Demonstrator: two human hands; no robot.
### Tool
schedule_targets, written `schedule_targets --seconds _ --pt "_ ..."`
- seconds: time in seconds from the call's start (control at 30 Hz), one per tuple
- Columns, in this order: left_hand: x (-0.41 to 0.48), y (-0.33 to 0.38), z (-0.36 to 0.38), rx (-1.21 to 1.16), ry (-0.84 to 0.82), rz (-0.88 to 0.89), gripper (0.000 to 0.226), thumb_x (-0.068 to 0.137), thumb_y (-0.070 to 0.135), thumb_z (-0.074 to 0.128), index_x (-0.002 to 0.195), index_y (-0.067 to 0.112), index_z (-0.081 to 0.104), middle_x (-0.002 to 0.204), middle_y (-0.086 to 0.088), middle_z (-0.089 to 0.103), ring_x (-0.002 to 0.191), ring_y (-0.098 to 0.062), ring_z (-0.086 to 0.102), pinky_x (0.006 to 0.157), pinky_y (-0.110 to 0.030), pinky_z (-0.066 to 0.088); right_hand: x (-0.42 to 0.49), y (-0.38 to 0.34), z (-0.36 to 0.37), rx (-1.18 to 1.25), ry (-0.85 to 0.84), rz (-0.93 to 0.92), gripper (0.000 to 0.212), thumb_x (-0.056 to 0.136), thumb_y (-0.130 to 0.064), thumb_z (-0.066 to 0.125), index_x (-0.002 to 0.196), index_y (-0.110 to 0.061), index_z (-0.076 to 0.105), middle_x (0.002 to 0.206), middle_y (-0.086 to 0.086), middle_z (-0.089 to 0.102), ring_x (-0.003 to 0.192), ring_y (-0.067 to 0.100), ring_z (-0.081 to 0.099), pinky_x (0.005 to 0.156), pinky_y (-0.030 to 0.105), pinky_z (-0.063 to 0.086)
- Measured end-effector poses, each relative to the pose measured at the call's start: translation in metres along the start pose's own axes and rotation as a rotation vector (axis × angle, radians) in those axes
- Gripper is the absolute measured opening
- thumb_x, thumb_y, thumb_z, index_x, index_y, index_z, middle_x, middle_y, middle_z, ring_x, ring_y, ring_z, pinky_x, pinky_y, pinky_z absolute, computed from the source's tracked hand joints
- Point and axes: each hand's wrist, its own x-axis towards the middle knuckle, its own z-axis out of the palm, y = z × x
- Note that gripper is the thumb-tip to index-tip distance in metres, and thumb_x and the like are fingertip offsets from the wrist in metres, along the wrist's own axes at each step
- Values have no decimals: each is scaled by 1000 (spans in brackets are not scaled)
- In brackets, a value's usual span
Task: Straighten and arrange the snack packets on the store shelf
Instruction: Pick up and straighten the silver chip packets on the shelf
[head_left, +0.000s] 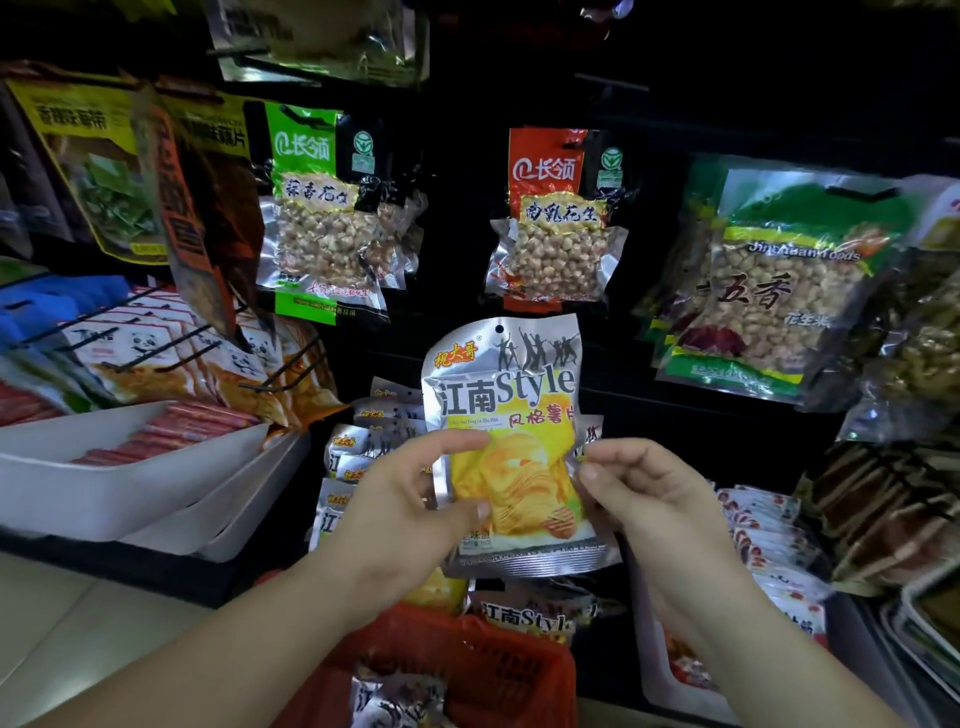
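I hold a silver and yellow chip packet (511, 415) upright in front of the dark shelf. My left hand (410, 499) pinches its lower left edge, thumb on the front. Fingers and thumb of my right hand (644, 493) pinch its right edge. Behind it, several matching silver packets (358, 447) hang in a row on a hook. More of the same packets (524, 616) lie in a red basket (498, 670) below my hands.
Peanut packets hang above: a green one (317, 218), a red one (558, 223) and a green five-spice one (779, 291). White trays (104, 483) with red sausages stand at left. Small packets (769, 545) are stacked at right.
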Motion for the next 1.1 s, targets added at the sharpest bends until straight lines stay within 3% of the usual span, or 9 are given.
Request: schedule_targets --seconds 0.23,0.4,0.47,0.57,0.73,0.83,0.93,1.0,1.1 --pt "5 -2 -1 -114 -15 -39 51 86 12 81 118 50 67 105 -24 72 93 -37 72 90 -34 60 1 4 -4 -115 61 -189 23 94 8 67 85 -14 67 77 13 68 61 25 58 54 34 47" --pt "3 -1 4 -150 19 -13 47 88 8 78 118 44 69 105 0 77 88 -13 75 76 -14 56 -2 4 2 -502 -32 -470 37 100 1 58 106 -30 77 98 2 57 74 13 58 60 14 41" --pt "3 -1 3 -135 23 -8 47 89 12 78 117 48 68 122 5 70 99 -10 73 74 -11 54 -3 0 3 -351 -149 -338 32 101 -12 64 114 -37 76 107 8 56 79 15 61 67 21 52" --pt "4 0 0 -112 5 -11 48 90 14 77 117 53 67 134 13 61 113 -13 67 84 -17 54 -1 -2 -1 -175 -270 -51 35 90 -29 76 121 -45 73 123 31 61 107 51 61 90 60 57" --pt "3 1 -4 -138 -217 -20 68 87 3 78 133 49 58 122 17 71 100 -4 72 80 -21 58 3 4 3 -40 -68 -51 19 92 -10 74 97 -26 84 99 7 79 94 23 76 72 26 59" --pt "-2 4 -2 -11 -268 -15 78 88 2 78 137 55 49 112 30 66 88 10 68 71 -14 57 5 3 2 4 -29 -29 16 91 -11 74 97 -22 83 104 7 80 99 24 76 78 34 60" --pt "2 -1 -2 39 -158 1 79 89 8 79 140 58 46 105 16 70 85 -20 66 78 -36 62 2 -6 -4 -53 -295 16 53 79 -15 82 129 -30 69 121 -8 75 107 21 74 85 33 60" --pt "4 -5 -4 51 -121 16 80 90 9 78 139 61 44 113 9 72 90 -23 69 76 -39 61 -3 -13 -7 -127 -472 77 76 82 -3 82 142 -40 55 121 -26 70 109 17 73 83 32 61" --pt "3 -6 -6 37 -135 35 77 90 9 77 139 59 46 120 0 69 95 -16 71 74 -40 60 -2 -9 -9 -230 -431 90 72 88 3 77 137 -45 58 111 -24 72 100 18 74 71 36 62"
